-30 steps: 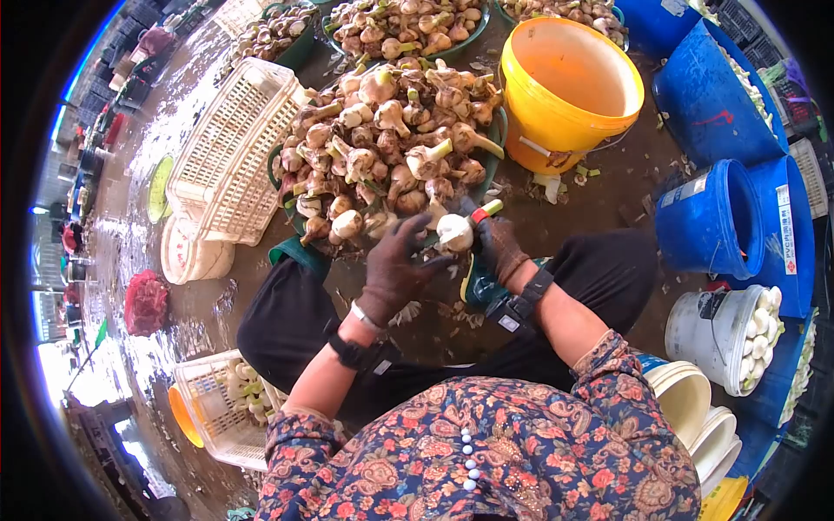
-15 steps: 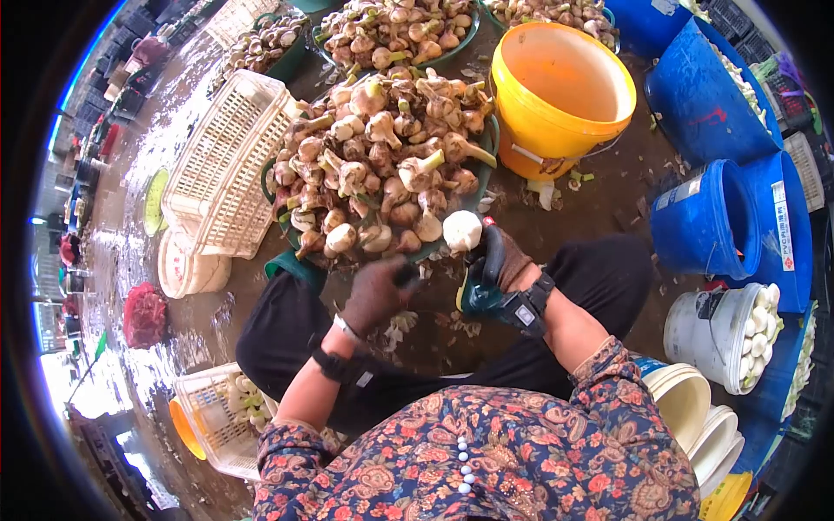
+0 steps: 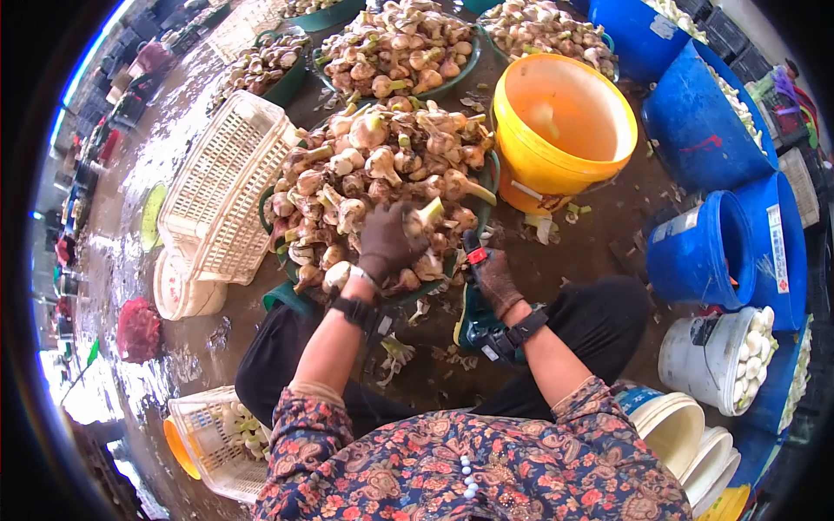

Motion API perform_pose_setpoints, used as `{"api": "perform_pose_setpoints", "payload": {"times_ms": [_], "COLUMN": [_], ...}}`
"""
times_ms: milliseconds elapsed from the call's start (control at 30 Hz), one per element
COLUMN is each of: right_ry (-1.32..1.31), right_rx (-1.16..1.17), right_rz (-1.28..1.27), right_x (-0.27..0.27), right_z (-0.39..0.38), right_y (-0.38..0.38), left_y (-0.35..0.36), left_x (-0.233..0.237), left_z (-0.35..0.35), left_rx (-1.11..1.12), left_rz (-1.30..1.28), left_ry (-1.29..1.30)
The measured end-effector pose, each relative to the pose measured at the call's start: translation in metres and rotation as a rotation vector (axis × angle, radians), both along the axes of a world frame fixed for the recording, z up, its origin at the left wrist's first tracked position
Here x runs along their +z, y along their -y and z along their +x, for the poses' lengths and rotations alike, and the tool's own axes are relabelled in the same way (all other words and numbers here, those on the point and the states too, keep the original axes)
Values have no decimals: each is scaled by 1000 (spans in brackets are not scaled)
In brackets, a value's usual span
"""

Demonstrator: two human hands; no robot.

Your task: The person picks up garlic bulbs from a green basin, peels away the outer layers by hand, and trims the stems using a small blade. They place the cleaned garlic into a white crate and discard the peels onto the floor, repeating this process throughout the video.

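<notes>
My left hand [image 3: 393, 241], in a brown glove, reaches onto the heap of unpeeled garlic [image 3: 347, 165]. Its fingers close around a garlic bulb [image 3: 426, 215] whose cut green-white stem points up to the right. The bulb is partly hidden by the glove. My right hand [image 3: 497, 282], also gloved, is closed on a small red-and-black tool [image 3: 475, 253] beside the heap's near right edge. Its working end is too small to make out. A blurred whitish thing [image 3: 545, 120] shows inside the yellow bucket [image 3: 556, 174].
White plastic baskets [image 3: 221, 174] stand at the left. More garlic heaps [image 3: 395, 48] sit in green basins behind. Blue buckets [image 3: 695, 247] and a white bucket [image 3: 708, 356] of peeled bulbs line the right. Garlic scraps [image 3: 395, 356] litter the wet floor between my legs.
The peeled white bulb has left my right hand, and a whitish blur now shows in the yellow bucket. My left hand has moved forward onto the heap and taken hold of a bulb.
</notes>
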State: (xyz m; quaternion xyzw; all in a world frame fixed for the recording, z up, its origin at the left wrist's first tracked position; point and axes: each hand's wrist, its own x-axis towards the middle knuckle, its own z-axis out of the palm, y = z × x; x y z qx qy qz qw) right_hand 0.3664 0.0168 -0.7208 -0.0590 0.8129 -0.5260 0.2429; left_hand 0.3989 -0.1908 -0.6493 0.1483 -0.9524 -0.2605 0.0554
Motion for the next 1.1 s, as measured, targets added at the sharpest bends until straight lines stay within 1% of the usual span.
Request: {"api": "perform_pose_setpoints", "payload": {"times_ms": [33,67,100,133,167,200,233,267,300,367,400,467,500,533,567,600,633,667,700,733,767,800,833,900,933,967,1000,1033,1067,1100], "right_ry": [-44,-100,1,21,19,-69,-82,-19,32,539,532,654,646,679,716,802,810,821,824,1046,1101,1029,968,230,250,78,196,459,602,289], "right_rx": [-65,-125,-96,-106,-72,-45,10,15,-74,-348,-339,-408,-421,-412,-391,-390,-384,-346,-314,-212,-41,-126,-210,-66,33,23,-14,-118,-135,-119], "right_rz": [-96,-213,-437,-426,-260,-185,-195,-223,-322,-327,-333,-464,-472,-629,-786,-858,-850,-672,-503,-618,-794,-794,-783,-865,-631,-682,-628,-679,-661,-438], "right_x": [-14,-28,-51,-20,-10,11,10,8,-8,-8,-11,-27,-38,-46,-54,-37,-36,-35,-33,-19,-62,-38,-5,-2,32,25,21,60,62,58], "right_z": [3,0,-6,3,4,13,19,23,22,15,13,6,5,3,1,7,13,18,22,29,27,34,39,34,29,29,26,32,27,28], "right_y": [7,22,24,27,27,30,34,43,44,40,38,32,30,28,30,29,26,22,17,16,15,17,27,35,21,23,22,22,21,26], "left_y": [1,5,9,-5,-16,-25,-37,-36,-32,-26,-28,-35,-39,-44,-45,-46,-48,-47,-42,-38,-37,-44,-43,-42,-45,-48,-47,-44,-43,-41], "left_x": [-6,-18,-37,-16,-23,-32,-21,-25,-33,-50,-55,-64,-68,-70,-71,-73,-75,-76,-79,-84,-90,-70,-63,-61,-44,-22,-9,-3,-1,-1], "left_z": [13,22,26,36,41,46,46,46,43,38,36,34,33,33,32,35,40,42,40,38,35,35,39,57,68,77,83,90,94,96], "left_rx": [-59,-36,-95,45,12,-36,-9,19,46,-18,-26,-29,-30,-22,-20,-4,12,36,28,173,314,393,373,143,62,-10,-35,-60,-58,-64], "left_rz": [-14,36,93,299,350,445,311,168,24,-134,-233,-195,-152,-214,-215,-220,-222,-172,-171,47,267,378,500,737,890,1051,1106,1156,1051,937], "left_ry": [-161,-138,-380,-182,-358,-323,-300,-218,-134,-26,-91,-93,-88,-174,-180,-200,-217,-279,-277,-198,-111,26,121,-34,-41,-51,-30,-21,-32,-49]}}
